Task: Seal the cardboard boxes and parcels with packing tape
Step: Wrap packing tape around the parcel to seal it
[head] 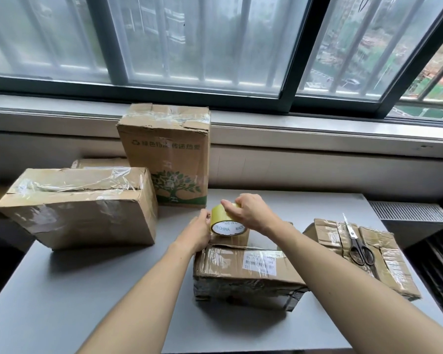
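Tape roll (pixel 226 223), yellowish, stands on edge on top of the small box (pixel 241 270) at bench (pixel 87 290) centre. Right hand (pixel 250 213) grasps the roll from above, fingers curled over it. Left hand (pixel 198 229) holds the roll's left edge, fingers curled. Scissors (pixel 357 241) lie on the right box (pixel 397 267). Tall tree-print box (pixel 169 154) stands behind, against the sill. Wide taped box (pixel 82 208) sits left.

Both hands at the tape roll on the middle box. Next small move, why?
Probably draw the yellowish packing tape roll toward you across the top of the small brown cardboard box. The right hand grips the roll at the box's far edge, the left hand beside it.
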The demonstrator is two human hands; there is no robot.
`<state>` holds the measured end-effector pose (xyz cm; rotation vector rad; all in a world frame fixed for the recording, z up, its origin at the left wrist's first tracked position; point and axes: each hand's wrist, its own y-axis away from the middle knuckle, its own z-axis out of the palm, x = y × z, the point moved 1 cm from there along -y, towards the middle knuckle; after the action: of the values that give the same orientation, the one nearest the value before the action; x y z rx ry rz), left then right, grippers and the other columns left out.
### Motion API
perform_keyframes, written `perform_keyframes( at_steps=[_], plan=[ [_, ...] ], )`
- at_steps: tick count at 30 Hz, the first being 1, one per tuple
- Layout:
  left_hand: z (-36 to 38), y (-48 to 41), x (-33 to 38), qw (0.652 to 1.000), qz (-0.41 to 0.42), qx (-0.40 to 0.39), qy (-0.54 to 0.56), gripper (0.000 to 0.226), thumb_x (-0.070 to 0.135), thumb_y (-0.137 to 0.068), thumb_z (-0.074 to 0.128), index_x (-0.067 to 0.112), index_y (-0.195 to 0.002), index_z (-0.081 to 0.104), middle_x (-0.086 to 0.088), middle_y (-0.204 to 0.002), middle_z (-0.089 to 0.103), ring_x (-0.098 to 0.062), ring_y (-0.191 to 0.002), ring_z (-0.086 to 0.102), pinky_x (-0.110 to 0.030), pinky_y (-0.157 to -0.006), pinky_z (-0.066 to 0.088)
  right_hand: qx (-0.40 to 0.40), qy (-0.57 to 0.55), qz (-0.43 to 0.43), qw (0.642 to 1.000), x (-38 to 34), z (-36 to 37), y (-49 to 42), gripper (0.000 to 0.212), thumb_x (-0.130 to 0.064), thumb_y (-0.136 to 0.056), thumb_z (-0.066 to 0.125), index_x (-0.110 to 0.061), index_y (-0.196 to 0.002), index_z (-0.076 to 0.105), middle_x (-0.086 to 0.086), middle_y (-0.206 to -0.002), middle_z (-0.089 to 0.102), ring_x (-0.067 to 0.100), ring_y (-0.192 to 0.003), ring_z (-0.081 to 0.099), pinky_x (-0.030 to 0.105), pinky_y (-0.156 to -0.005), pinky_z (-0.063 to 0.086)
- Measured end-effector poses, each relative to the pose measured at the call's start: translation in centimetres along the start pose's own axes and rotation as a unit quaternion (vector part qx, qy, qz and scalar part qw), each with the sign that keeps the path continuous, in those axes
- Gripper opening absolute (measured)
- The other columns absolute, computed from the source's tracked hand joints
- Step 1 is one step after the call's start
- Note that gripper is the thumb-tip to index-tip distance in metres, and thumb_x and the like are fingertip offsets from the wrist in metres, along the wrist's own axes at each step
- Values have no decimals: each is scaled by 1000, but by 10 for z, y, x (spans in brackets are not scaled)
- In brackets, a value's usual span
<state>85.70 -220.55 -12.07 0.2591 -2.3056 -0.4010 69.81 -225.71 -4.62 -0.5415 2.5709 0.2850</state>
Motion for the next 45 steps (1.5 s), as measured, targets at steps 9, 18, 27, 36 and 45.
perform_keyframes(
  at_steps=[9,18,27,36,45],
  plan=[
    [-5,8,-14,993,-78,79,36,23,38,-103,30,15,-98,30,-14,-112,60,-37,-103,57,-45,-84,47,-45,-21,-71,996,-12,-1,-31,46,-51,-100,50,-18,-70,42,-1,-81,45,19,-76,44,30,-69,28],
    [11,28,15,993,-101,-36,-58,35,46,-105,31,13,-108,40,-15,-122,63,-33,-111,59,-39,-79,41,-63,-94,-98,989,-2,-7,-33,32,-46,-100,53,-17,-113,58,-4,-107,59,18,-99,57,28,-79,39],
    [-28,7,86,990,-20,138,0,29,40,-104,38,19,-93,54,-4,-104,65,-23,-95,58,-40,-85,47,-15,-184,-35,982,54,-45,1,37,-44,-102,49,-13,-119,60,1,-109,68,16,-102,63,30,-88,49],
    [32,-7,218,959,197,148,-140,20,31,-101,47,16,-100,59,-2,-99,64,-22,-94,58,-31,-82,37,149,-187,120,964,152,-90,60,25,-35,-99,54,-14,-103,65,4,-99,71,22,-95,64,34,-85,51],
    [148,-23,280,950,236,19,-203,16,29,-99,51,16,-101,59,-4,-104,67,-25,-99,60,-38,-85,48,157,-139,258,943,268,-93,109,19,-24,-94,55,-11,-106,63,13,-109,68,32,-106,60,38,-90,49]
  ],
)
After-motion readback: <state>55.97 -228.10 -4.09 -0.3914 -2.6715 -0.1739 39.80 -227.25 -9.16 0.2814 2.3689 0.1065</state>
